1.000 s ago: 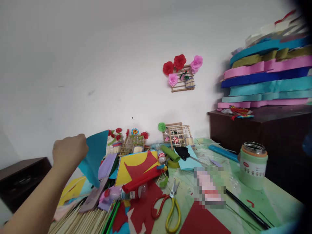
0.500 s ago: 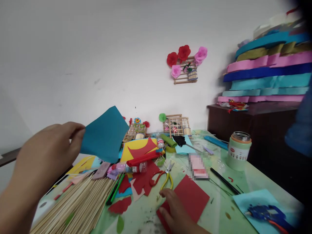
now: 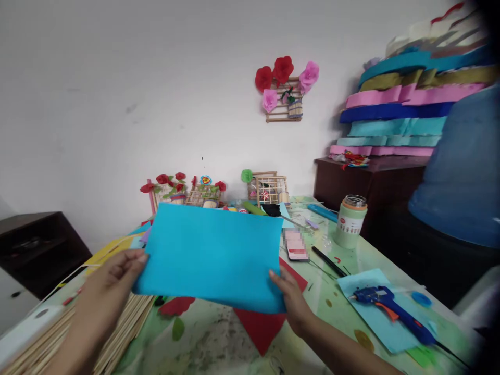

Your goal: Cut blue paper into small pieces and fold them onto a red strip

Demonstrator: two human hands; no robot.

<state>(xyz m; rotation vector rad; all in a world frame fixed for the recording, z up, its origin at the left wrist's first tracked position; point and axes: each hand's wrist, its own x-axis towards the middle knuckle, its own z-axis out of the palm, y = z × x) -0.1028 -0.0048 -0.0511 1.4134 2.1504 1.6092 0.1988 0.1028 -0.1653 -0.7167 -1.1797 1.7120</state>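
Observation:
A blue sheet of paper is stretched between both hands above the table. My left hand pinches its left edge, thumb on the near side. At the right edge, my right hand grips the sheet with its thumb in front and the fingers partly behind it. Below, partly covered by the blue sheet, lies a piece of red paper on the green table cover. Another red scrap and a bundle of thin wooden sticks lie near my left hand.
On the right are a blue glue gun on light blue paper, a black pen, a phone and a green jar. Stick frames with flowers stand against the wall. A large blue water bottle stands at far right.
The blue sheet has moved right and down to the middle, facing me. My right hand has left the red paper and taken the sheet's right edge. The view has shifted rightward.

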